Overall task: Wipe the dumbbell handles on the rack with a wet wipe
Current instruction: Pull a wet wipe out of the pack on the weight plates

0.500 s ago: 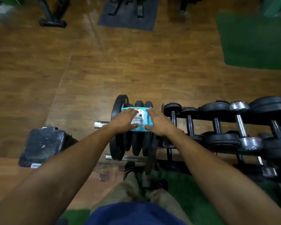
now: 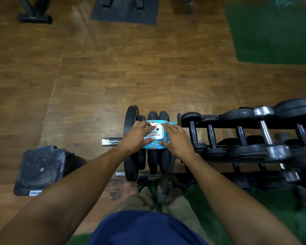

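A light-blue pack of wet wipes (image 2: 155, 137) lies on top of the black weight plates (image 2: 131, 156) at the left end of the rack. My left hand (image 2: 137, 137) grips its left side, with fingers laid over the white lid. My right hand (image 2: 177, 138) holds the right side, thumb at the pack's near edge. The dumbbell rack (image 2: 219, 125) stretches to the right with several dumbbells, their dark handles (image 2: 193, 129) pointing toward me, and one chrome dumbbell (image 2: 267, 131) among them. No loose wipe is visible.
A black padded bench piece (image 2: 39, 170) lies on the wooden floor at lower left. A chrome bar end (image 2: 111, 142) sticks out left of the plates. A green mat (image 2: 276, 32) is at the far right, a grey mat (image 2: 125, 9) at the top. My legs stand at the bottom centre.
Both hands stay on the wipes pack. The fingers have spread slightly apart, so more of the white lid shows between them.
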Demonstrator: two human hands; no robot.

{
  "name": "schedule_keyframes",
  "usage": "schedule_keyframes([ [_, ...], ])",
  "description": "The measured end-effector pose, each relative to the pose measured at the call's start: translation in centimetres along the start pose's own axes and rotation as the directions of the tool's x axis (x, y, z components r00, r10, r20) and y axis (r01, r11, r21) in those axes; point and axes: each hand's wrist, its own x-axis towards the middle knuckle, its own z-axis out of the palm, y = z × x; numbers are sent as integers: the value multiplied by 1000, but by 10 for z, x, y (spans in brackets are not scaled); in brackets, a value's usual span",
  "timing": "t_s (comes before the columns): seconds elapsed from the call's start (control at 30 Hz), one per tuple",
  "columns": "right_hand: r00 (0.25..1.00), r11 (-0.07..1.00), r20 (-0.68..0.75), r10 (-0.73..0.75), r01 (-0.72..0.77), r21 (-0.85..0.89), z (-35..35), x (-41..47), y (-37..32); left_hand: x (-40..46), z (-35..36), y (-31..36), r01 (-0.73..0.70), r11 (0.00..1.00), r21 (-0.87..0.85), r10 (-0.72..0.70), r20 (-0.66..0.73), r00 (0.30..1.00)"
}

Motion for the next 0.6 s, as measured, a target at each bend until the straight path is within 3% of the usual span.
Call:
schedule_keyframes([
  [0.27,998,990,-53,28,-20,143,6,-4,-2,16,-14,0,73,976,-207,-93,-85,992],
  [0.4,996,979,-79,41,-24,203,9,-5,-3,35,-24,-1,218,937,-271,-261,-134,956],
  [0.53,995,964,-80,65,-41,264,12,-4,-4,46,-23,-2,278,908,-315,-342,-169,925],
  [0.6,994,961,-84,70,-45,274,13,-3,-5,48,-22,-1,360,871,-335,-438,-197,877],
])
